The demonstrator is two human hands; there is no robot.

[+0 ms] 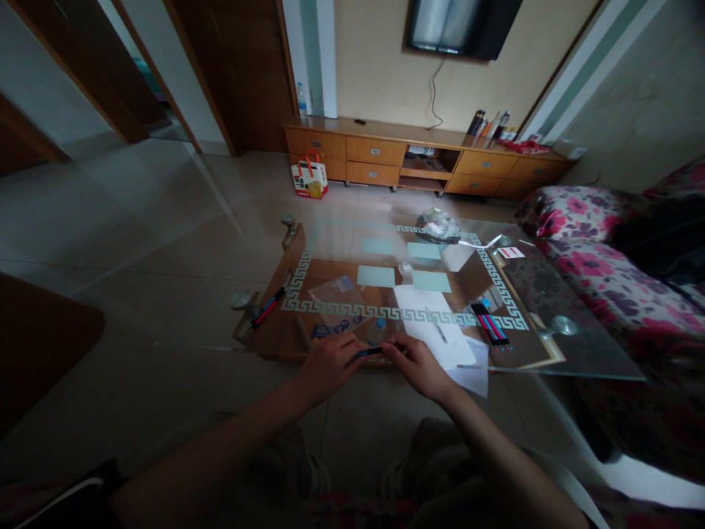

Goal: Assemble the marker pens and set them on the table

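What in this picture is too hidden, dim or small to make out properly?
- Head view: the dark pen between the left hand and right hand; both ends are covered by fingers.
- Print on the white sheet: too small and dim.
- Contents of the clear plastic bag: blurred by glare on the glass table.
- Television: cut off by the top edge.

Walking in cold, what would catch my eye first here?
Probably the two hands, left hand and right hand, meeting at the near edge of the glass table and holding a dark pen between them. Next, white paper sheets lie just beyond the right hand, with a bundle of pens to their right. A pink floral sofa fills the right side.
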